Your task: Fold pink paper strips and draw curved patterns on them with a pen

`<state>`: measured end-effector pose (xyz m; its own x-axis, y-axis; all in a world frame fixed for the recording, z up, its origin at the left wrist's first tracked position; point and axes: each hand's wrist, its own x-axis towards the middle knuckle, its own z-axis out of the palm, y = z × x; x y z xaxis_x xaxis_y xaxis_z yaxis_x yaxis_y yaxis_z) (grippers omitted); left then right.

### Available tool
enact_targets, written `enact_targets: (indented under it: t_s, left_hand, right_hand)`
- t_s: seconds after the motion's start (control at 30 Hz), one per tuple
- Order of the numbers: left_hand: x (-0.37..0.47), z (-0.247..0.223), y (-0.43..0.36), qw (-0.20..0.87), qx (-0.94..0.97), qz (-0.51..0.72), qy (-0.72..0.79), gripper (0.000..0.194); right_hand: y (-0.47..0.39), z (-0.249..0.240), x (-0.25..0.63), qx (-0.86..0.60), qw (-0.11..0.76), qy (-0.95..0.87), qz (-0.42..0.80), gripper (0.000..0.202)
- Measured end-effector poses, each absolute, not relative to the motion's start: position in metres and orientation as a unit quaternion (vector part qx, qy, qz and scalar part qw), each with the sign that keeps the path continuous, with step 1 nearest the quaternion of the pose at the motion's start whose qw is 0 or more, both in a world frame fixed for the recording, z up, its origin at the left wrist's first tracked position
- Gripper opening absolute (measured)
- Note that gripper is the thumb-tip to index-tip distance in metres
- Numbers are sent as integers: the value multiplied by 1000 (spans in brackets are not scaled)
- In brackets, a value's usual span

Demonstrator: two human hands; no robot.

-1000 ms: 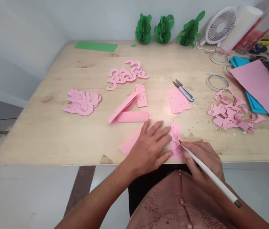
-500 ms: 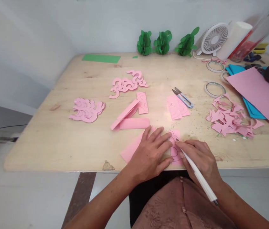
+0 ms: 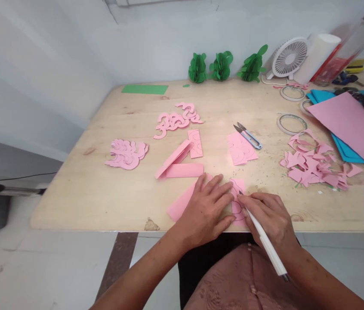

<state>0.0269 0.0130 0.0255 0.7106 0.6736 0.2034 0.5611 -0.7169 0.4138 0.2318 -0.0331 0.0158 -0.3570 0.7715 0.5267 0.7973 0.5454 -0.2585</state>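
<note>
My right hand (image 3: 270, 217) is closed round a white pen (image 3: 267, 243), its tip on a small pink paper piece (image 3: 238, 209) with curved dark lines, near the table's front edge. With fingers spread, my left hand (image 3: 206, 211) lies flat, its fingertips on the left edge of that piece. Part of a pink sheet (image 3: 180, 204) is under my left hand. Beyond it are folded pink strips (image 3: 185, 170) and a pink card (image 3: 195, 144) marked with curves. Blue-handled snips (image 3: 249, 135) rest against more marked pink pieces (image 3: 237, 148).
Curved pink cutouts (image 3: 127, 154) sit at the left, others (image 3: 177, 120) farther back. Pink scraps (image 3: 317, 165), tape rolls (image 3: 291, 124) and pink and blue sheets (image 3: 350, 125) are on the right. Green paper figures (image 3: 221, 66) and a white fan (image 3: 290, 58) stand by the wall.
The view has shifted slightly, so the table sits a little lower and farther right. The pen's rear end has swung slightly left; both hands otherwise keep their places.
</note>
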Motion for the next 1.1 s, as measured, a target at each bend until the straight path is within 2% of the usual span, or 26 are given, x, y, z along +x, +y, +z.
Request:
enact_targets:
  t_s: [0.4, 1.1]
  left_hand:
    - [17, 36, 30, 170, 926, 145, 304, 31]
    - [-1, 40, 59, 162, 970, 46, 178, 51]
  right_hand:
    - [-34, 16, 231, -482, 300, -823, -6, 35]
    - [-34, 15, 231, -472, 321, -821, 6, 33]
